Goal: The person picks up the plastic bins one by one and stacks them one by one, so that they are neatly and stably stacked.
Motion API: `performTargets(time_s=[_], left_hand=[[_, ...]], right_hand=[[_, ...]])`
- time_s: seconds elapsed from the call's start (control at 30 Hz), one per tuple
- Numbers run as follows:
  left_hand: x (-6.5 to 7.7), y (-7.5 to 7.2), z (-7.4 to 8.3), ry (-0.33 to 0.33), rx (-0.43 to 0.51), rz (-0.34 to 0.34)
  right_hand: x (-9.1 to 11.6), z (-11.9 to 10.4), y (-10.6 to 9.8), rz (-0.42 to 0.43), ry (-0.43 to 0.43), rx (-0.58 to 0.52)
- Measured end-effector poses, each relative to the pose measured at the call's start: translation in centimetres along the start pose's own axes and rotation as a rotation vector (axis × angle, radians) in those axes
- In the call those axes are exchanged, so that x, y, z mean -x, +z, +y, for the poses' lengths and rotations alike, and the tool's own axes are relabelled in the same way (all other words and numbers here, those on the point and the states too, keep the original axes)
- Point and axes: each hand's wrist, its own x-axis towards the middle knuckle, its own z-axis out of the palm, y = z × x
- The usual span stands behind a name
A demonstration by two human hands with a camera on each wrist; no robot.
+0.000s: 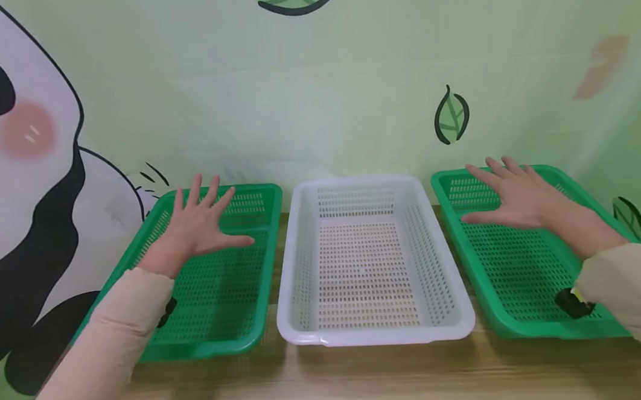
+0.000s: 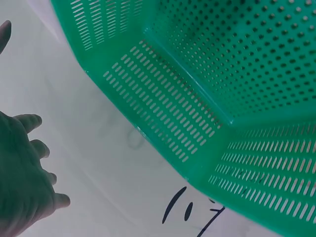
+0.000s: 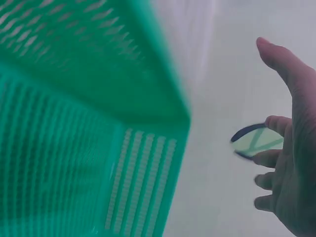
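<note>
Three shallow plastic baskets, set in a row on a table (image 1: 362, 379). Left green basket (image 1: 217, 296): saturated green, oblong, rounded corners, rolled rim with a soft gloss. White basket (image 1: 365, 276): same general form, placed between the two greens, a narrow strip of table on either side; wood shows pale tan through its floor. Right green basket (image 1: 520, 274): matching green, standing at the right end of the row.

Material, all three: moulded plastic, smooth rims, sloping walls pierced with close rows of slender slots, floors perforated in a fine regular grid. Table: pale wood-look surface with lengthwise grain. Backdrop (image 1: 321, 103): smooth pale-green sheet, printed with a panda (image 1: 25, 179) and black-outlined leaves.

Hands, two, in padded cream sleeves (image 1: 105, 338). Left hand (image 1: 196, 224): over the left green basket, fingers straight and spread. Right hand (image 1: 516, 199): over the right green basket, fingers likewise extended, thumb apart.
</note>
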Motion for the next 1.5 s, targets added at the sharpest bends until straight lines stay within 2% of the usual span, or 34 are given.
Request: performTargets(time_s=[0.27,0.4,0.63,0.87,1.2,1.33,1.5], left_hand=[[-0.1,0.0,0.5,0.031,0.098,-0.016],[-0.1,0.1,0.8,0.033,0.181,-0.033],[0.0,0.3,1.4,0.02,0.356,-0.068],[0.3,0.2,1.8,0.02,0.499,-0.101],[0.5,0.7,2.7,0.061,0.751,-0.128],[0.7,0.9,3.3,0.038,0.844,-0.154],[1.0,1.1,4.7,-0.005,0.917,-0.186]], right_hand=[[-0.5,-2.4,-0.6,-0.017,-0.009,-0.23],[-0.3,-3.1,-0.6,-0.026,-0.001,-0.315],[-0.2,-3.8,-0.7,-0.01,0.003,-0.402],[-0.4,-3.5,-0.9,-0.006,0.044,-0.508],[-0.2,-3.9,0.1,-0.044,0.087,-0.642],[-0.1,-4.4,0.5,-0.048,0.09,-0.671],[0.2,-5.6,1.0,-0.051,0.109,-0.69]])
